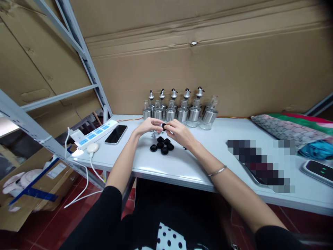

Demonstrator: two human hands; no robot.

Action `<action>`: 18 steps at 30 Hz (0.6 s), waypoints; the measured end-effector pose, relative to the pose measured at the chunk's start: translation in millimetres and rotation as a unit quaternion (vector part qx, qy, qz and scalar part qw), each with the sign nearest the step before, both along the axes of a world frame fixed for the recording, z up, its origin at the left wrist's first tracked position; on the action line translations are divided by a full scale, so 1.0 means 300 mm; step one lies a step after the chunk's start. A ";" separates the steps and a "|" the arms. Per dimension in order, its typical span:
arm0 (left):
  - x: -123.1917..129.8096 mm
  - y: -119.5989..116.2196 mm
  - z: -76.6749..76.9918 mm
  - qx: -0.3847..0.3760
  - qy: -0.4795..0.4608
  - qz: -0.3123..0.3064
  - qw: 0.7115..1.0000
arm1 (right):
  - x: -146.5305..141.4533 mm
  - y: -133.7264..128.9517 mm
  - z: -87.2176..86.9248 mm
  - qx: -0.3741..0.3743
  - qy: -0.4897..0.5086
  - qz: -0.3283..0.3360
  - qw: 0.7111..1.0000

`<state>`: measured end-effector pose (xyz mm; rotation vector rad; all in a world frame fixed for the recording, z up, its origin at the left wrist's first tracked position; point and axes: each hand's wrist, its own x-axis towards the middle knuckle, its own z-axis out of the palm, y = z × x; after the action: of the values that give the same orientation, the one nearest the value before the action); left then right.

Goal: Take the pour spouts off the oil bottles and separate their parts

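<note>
My left hand [150,126] and my right hand [179,131] meet over the table, fingers closed around a small black stopper [163,126] with a pale or silvery ring. Its finer shape is partly hidden by the fingertips. Just below lies a loose pile of several round black stoppers [164,150]. Some small shiny pieces [154,134] show under my left hand, too small to make out. Beyond my hands stand glass bottles with steel sleeves [170,114], their necks uncapped. In the row behind, several bottles carry silver pourer spouts [174,93] with black tips.
On the left of the table [208,156] lie a phone [116,134], a power strip [96,133] and a round white charger [93,148] with its cable. A patterned bag [283,133] and another device [321,171] are at the right. Cardboard [208,62] backs the table.
</note>
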<state>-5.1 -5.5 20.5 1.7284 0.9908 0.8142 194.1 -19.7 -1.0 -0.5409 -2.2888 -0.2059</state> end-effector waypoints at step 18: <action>0.126 -0.005 -0.080 0.494 0.069 0.082 0.863 | 0.034 0.034 0.021 -0.547 0.289 0.033 0.785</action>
<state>32.5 -6.9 -3.5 2.6130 0.8625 1.4955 204.3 -9.5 5.2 -0.9131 -1.5989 1.2403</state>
